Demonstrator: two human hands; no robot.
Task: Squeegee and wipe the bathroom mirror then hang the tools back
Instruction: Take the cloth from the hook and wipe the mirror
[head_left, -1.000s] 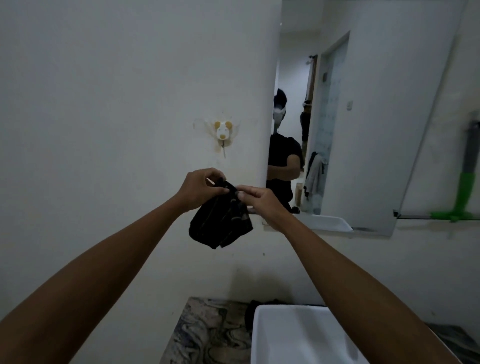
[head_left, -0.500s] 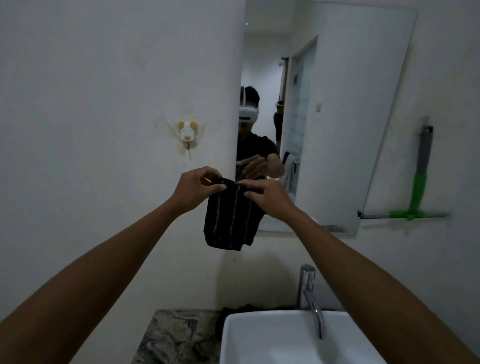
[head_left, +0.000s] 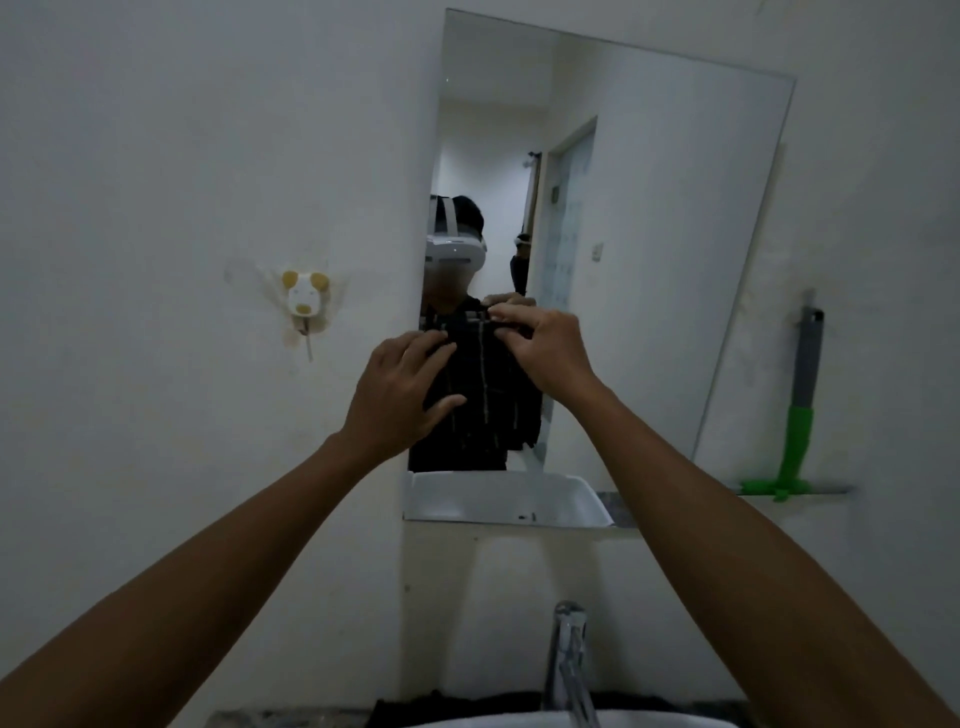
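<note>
Cloth, dark and striped, hangs limp against the lower left of the mirror: soft, light, best pinched along its top hem. Right hand pinches that hem; left hand lies flat, fingers spread, on it. Squeegee hangs right of the mirror. Sink basin's contents are out of view.

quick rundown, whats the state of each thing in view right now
dark cloth: held up in front of the mirror by both hands
left hand: spread flat on the cloth
right hand: pinching the cloth's top edge
mirror: on the wall, no streaks visible
squeegee: hanging on the wall right of the mirror, untouched
animal-shaped hook: on the wall left of the mirror, nothing on it
faucet: no water running
</note>
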